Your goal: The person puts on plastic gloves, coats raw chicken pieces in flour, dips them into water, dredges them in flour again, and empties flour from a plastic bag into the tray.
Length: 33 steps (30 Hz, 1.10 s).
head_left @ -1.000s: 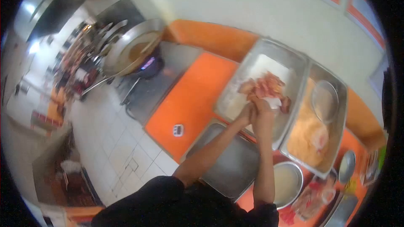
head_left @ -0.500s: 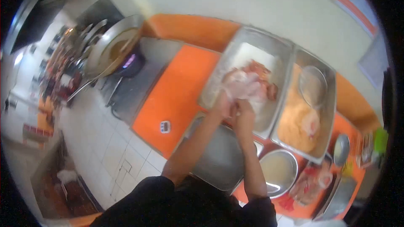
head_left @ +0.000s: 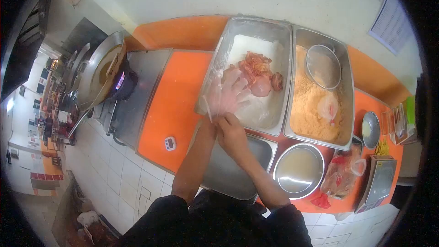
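Blazing orange counter point(head_left: 171, 107) at nine o'clock, milky, pinkish glove point(head_left: 223, 95) dead centre, reddish-brown meat point(head_left: 255, 65) at one, sandy-orange crumbs point(head_left: 305, 105) at three, dark-gridded white tiles point(head_left: 114, 174) at eight!

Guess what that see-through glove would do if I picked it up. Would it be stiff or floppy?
Probably floppy: the see-through glove looks thin and baggy on the left hand. It's likely very light for its size, since the hand shows right through it. It may crumple easily too, as it seems loose near the right hand.
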Tool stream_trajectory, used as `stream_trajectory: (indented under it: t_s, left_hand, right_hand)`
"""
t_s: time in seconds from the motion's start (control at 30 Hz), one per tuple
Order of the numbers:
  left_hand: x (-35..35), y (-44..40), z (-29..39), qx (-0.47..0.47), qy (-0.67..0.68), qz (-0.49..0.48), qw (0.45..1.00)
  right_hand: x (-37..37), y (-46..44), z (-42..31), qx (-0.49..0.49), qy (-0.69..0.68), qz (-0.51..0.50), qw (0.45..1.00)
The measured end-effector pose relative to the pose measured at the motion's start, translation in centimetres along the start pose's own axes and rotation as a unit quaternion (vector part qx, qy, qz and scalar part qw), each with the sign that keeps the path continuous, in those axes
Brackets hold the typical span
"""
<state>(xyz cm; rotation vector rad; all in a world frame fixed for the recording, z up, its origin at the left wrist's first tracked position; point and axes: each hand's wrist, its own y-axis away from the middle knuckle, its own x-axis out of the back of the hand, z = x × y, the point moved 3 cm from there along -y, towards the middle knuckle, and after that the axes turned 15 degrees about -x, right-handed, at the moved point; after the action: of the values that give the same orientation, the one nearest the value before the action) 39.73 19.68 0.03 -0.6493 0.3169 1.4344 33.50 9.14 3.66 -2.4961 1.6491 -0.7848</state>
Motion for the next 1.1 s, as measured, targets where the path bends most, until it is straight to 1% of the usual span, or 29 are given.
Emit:
stream_trajectory:
  t_s: [0.07, 0.1, 0.13, 0.17, 0.23, 0.33, 0.37, 0.4, 0.43, 0.47, 0.53, 0.57, 0.63, 0.73, 0.77, 0.83, 0.87, 0.93, 0.97, 1.0, 1.03, 1.07, 1.1]
  left_hand:
    - [1.1, -0.1, -0.3, -0.024, -0.061, 0.016, 0.998]
    - [3.8, -0.2, -1.8, -0.049, 0.021, 0.031, 0.998]
    - [4.3, -0.5, -2.0, -0.072, 0.104, 0.046, 0.991]
    - [5.3, -0.5, -2.2, -0.064, 0.102, 0.121, 0.985]
    - [5.4, -0.1, -0.4, -0.047, 0.094, 0.270, 0.957]
    - [8.4, 0.4, 0.4, 0.021, -0.015, 0.352, 0.936]
    - [8.8, 0.3, 0.4, 0.042, -0.205, 0.297, 0.932]
    - [9.2, 0.3, 0.2, 0.061, -0.386, 0.231, 0.891]
    - [9.1, 0.3, -0.3, 0.079, -0.506, 0.155, 0.845]
    - [8.9, 0.4, -0.8, 0.086, -0.618, 0.084, 0.777]
    - [7.2, 0.2, -3.3, 0.096, -0.732, -0.059, 0.672]
    - [6.2, 0.3, -4.1, 0.104, -0.736, -0.061, 0.666]
    - [4.2, 0.4, -5.1, 0.118, -0.742, -0.060, 0.657]
    - [2.7, 0.1, -5.6, 0.137, -0.711, -0.008, 0.689]
    - [2.4, 0.1, -5.2, 0.132, -0.694, 0.028, 0.708]
    - [1.5, -0.2, -3.8, 0.117, -0.654, 0.097, 0.741]
    - [0.9, -0.4, -3.0, 0.069, -0.663, 0.119, 0.736]
    - [-0.3, -0.1, -1.6, -0.027, -0.677, 0.162, 0.718]
    - [-1.3, 0.0, -1.0, -0.051, -0.649, 0.191, 0.735]
    - [-2.5, 0.1, -0.5, -0.074, -0.619, 0.219, 0.750]
    - [-3.2, 0.5, -0.4, -0.095, -0.588, 0.244, 0.765]
    - [-3.6, 1.0, -0.7, -0.131, -0.597, 0.222, 0.760]
    - [-4.0, 1.5, -0.9, -0.167, -0.605, 0.197, 0.753]
  right_hand:
    - [-0.2, 0.8, 0.0, 0.012, -0.010, -0.018, 1.000]
    - [-0.7, 1.5, 0.3, 0.021, -0.011, -0.034, 0.999]
    - [-0.8, 2.0, 0.6, 0.029, -0.011, -0.049, 0.998]
    - [-0.5, 2.0, 0.8, 0.023, -0.020, -0.059, 0.998]
    - [0.7, 1.8, 1.4, 0.011, -0.036, -0.081, 0.996]
    - [3.4, -0.3, 5.4, -0.072, 0.029, -0.085, 0.993]
    - [4.4, -1.3, 7.8, -0.107, 0.075, -0.024, 0.991]
    - [5.1, -2.4, 9.7, -0.142, 0.121, 0.035, 0.982]
    - [5.6, -3.6, 10.1, -0.182, 0.209, 0.050, 0.959]
    - [6.1, -4.8, 10.3, -0.219, 0.296, 0.065, 0.928]
    - [3.9, -5.9, 15.0, -0.256, 0.387, -0.028, 0.885]
    - [3.1, -6.2, 16.7, -0.274, 0.429, -0.072, 0.858]
    - [4.0, -7.1, 16.1, -0.262, 0.337, -0.030, 0.904]
    - [5.6, -7.6, 13.8, -0.227, 0.210, 0.008, 0.951]
    - [6.3, -7.8, 12.9, -0.213, 0.169, 0.024, 0.962]
    - [7.9, -7.4, 10.9, -0.141, 0.174, 0.110, 0.968]
    - [8.6, -7.1, 9.7, -0.102, 0.175, 0.154, 0.967]
    - [9.1, -5.5, 7.3, -0.209, 0.033, 0.065, 0.975]
    - [8.7, -4.5, 6.6, -0.260, -0.039, 0.019, 0.965]
    - [7.5, -3.6, 6.9, -0.289, -0.177, 0.010, 0.941]
    - [5.6, -2.6, 8.0, -0.314, -0.311, 0.003, 0.897]
    - [4.2, -2.1, 9.2, -0.330, -0.440, -0.002, 0.835]
    - [3.6, -2.0, 10.1, -0.322, -0.514, 0.020, 0.794]
